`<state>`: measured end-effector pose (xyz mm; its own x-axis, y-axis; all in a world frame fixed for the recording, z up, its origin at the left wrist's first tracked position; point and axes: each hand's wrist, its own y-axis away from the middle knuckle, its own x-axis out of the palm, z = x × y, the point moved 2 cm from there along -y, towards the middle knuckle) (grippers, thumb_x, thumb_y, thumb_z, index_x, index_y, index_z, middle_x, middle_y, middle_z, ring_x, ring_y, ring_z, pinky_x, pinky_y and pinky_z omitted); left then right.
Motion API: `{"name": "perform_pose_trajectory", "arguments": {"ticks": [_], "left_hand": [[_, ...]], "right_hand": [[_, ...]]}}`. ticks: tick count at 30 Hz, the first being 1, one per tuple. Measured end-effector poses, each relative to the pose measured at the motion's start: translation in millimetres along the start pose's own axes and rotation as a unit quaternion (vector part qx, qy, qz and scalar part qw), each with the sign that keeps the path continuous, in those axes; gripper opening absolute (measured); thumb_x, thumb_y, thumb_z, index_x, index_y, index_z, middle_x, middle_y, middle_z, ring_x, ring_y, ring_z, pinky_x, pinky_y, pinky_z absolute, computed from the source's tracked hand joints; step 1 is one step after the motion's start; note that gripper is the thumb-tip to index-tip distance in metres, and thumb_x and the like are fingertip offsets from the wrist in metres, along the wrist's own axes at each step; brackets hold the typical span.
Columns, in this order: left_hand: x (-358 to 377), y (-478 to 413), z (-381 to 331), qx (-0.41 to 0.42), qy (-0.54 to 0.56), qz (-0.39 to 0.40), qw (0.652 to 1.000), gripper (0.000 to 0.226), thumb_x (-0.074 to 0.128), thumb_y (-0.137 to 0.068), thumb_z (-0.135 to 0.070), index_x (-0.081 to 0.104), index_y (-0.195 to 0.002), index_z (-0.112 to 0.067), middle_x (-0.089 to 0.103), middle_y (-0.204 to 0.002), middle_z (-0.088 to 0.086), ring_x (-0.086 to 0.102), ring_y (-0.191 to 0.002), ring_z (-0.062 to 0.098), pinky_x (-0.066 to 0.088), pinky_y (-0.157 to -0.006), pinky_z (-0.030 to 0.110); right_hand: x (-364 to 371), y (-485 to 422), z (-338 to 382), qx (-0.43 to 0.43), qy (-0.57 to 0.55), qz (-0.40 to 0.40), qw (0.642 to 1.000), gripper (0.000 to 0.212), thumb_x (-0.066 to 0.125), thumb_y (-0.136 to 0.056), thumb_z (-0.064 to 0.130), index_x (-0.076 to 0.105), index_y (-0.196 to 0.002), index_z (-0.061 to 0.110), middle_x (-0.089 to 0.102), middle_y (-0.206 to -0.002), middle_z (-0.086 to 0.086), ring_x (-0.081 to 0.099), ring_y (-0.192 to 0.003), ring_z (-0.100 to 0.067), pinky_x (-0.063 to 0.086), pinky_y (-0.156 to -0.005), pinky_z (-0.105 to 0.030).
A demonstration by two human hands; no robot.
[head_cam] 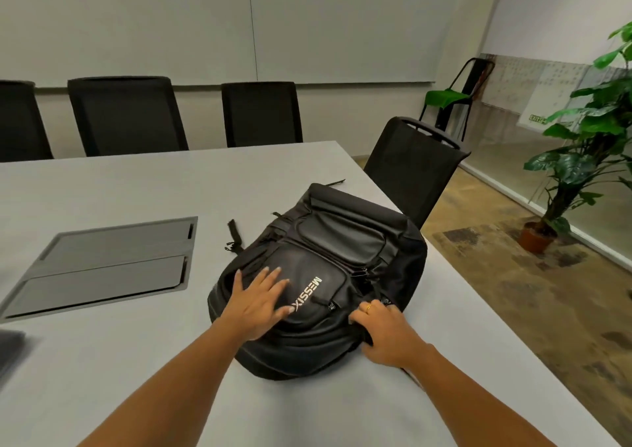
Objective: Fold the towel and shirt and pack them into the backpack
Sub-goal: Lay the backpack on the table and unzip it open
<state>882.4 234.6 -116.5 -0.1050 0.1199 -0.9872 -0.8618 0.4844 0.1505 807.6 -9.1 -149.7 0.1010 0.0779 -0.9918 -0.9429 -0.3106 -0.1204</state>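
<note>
Backpack (pixel 337 269), flat on table (pixel 113 190): left hand (pixel 258 301) spread, pressing front pocket; right hand (pixel 388 332) curled, gripping its near edge.

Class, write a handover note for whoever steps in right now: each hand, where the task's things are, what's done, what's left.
Left hand: flat, fingers spread, pressing on the backpack.
Right hand: fingers curled in a grip on the bag's near right edge.
The backpack lies on the table.
Done: unclear; towel and shirt are not visible, possibly already inside.
To do: check both are packed, finish closing.
</note>
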Motion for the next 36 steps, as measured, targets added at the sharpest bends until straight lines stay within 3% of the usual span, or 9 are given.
{"name": "perform_pose_trajectory", "arguments": {"ticks": [3, 5, 8, 11, 16, 24, 28, 31, 36], "left_hand": [[21, 18, 6, -0.042, 0.045, 0.068, 0.996, 0.064, 0.017, -0.095, -0.059, 0.01, -0.15, -0.027, 0.002, -0.158, -0.004, -0.003, -0.145, 0.016, -0.003, -0.113, 0.055], [29, 20, 6, -0.05, 0.061, 0.079, 0.994, 0.061, 0.018, -0.096, -0.056, 0.011, -0.15, -0.027, 0.006, -0.158, -0.004, 0.0, -0.145, 0.017, -0.001, -0.113, 0.054], [35, 19, 4, -0.048, 0.059, 0.091, 0.993, 0.061, 0.017, -0.096, -0.056, 0.013, -0.149, -0.027, 0.009, -0.158, -0.002, 0.001, -0.145, 0.018, -0.001, -0.113, 0.055], [44, 22, 4, -0.047, 0.033, 0.117, 0.991, 0.064, 0.016, -0.094, -0.06, 0.013, -0.149, -0.027, 0.009, -0.158, 0.001, 0.001, -0.145, 0.02, -0.002, -0.111, 0.058], [63, 39, 6, -0.039, -0.001, 0.138, 0.99, 0.071, 0.015, -0.091, -0.065, 0.013, -0.15, -0.025, 0.011, -0.157, 0.005, 0.004, -0.145, 0.022, -0.006, -0.11, 0.059], [75, 75, 11, -0.049, -0.039, 0.137, 0.989, 0.081, 0.003, -0.086, -0.07, 0.015, -0.149, -0.021, 0.017, -0.155, 0.011, 0.011, -0.144, 0.027, -0.004, -0.112, 0.057], [83, 102, 8, -0.071, -0.043, 0.131, 0.988, 0.113, -0.027, -0.064, -0.077, 0.018, -0.148, -0.017, 0.023, -0.152, 0.017, 0.017, -0.142, 0.031, -0.001, -0.113, 0.054], [86, 124, 6, -0.094, -0.03, 0.124, 0.987, 0.078, 0.008, -0.091, -0.065, 0.019, -0.148, -0.014, 0.026, -0.15, 0.019, 0.02, -0.141, 0.031, 0.002, -0.114, 0.051], [89, 162, 1, -0.098, -0.013, 0.129, 0.987, 0.073, 0.015, -0.094, -0.06, 0.018, -0.148, -0.01, 0.029, -0.15, 0.018, 0.028, -0.139, 0.027, 0.01, -0.116, 0.046]], "right_hand": [[-13, -2, 16, 0.088, -0.049, 0.007, 0.995, 0.054, 0.031, -0.072, 0.053, 0.06, -0.106, 0.023, 0.056, -0.108, 0.006, 0.05, -0.107, -0.018, 0.037, -0.092, -0.036], [-16, -9, 30, 0.161, -0.059, 0.009, 0.985, 0.052, 0.031, -0.084, 0.057, 0.055, -0.118, 0.025, 0.049, -0.127, 0.002, 0.042, -0.121, -0.02, 0.035, -0.098, -0.042], [3, -17, 51, 0.28, -0.154, 0.121, 0.94, 0.06, 0.036, -0.09, 0.063, 0.029, -0.143, 0.034, 0.011, -0.156, -0.005, 0.009, -0.142, -0.029, 0.026, -0.108, -0.053], [25, -16, 74, 0.328, -0.197, 0.173, 0.907, 0.067, 0.033, -0.089, 0.066, 0.015, -0.147, 0.037, -0.008, -0.157, -0.009, -0.01, -0.144, -0.029, 0.022, -0.112, -0.053], [37, 2, 117, 0.384, -0.181, 0.16, 0.891, 0.064, 0.027, -0.093, 0.061, 0.011, -0.149, 0.034, -0.013, -0.155, -0.017, -0.013, -0.144, -0.031, 0.018, -0.113, -0.05], [55, 9, 181, 0.406, -0.27, 0.151, 0.86, 0.062, 0.026, -0.101, 0.039, -0.003, -0.15, 0.012, -0.025, -0.15, -0.023, -0.02, -0.141, -0.035, 0.021, -0.113, -0.035], [64, 19, 191, 0.376, -0.297, 0.164, 0.862, 0.062, 0.027, -0.102, 0.036, -0.004, -0.149, 0.01, -0.025, -0.151, -0.023, -0.021, -0.141, -0.034, 0.011, -0.116, -0.036], [68, 24, 192, 0.347, -0.302, 0.176, 0.87, 0.062, 0.029, -0.102, 0.035, -0.002, -0.15, 0.012, -0.024, -0.151, -0.021, -0.021, -0.141, -0.033, 0.009, -0.116, -0.037], [69, 29, 190, 0.297, -0.308, 0.19, 0.884, 0.062, 0.036, -0.1, 0.032, 0.005, -0.15, 0.015, -0.022, -0.153, -0.019, -0.02, -0.142, -0.031, 0.005, -0.116, -0.039]]}}
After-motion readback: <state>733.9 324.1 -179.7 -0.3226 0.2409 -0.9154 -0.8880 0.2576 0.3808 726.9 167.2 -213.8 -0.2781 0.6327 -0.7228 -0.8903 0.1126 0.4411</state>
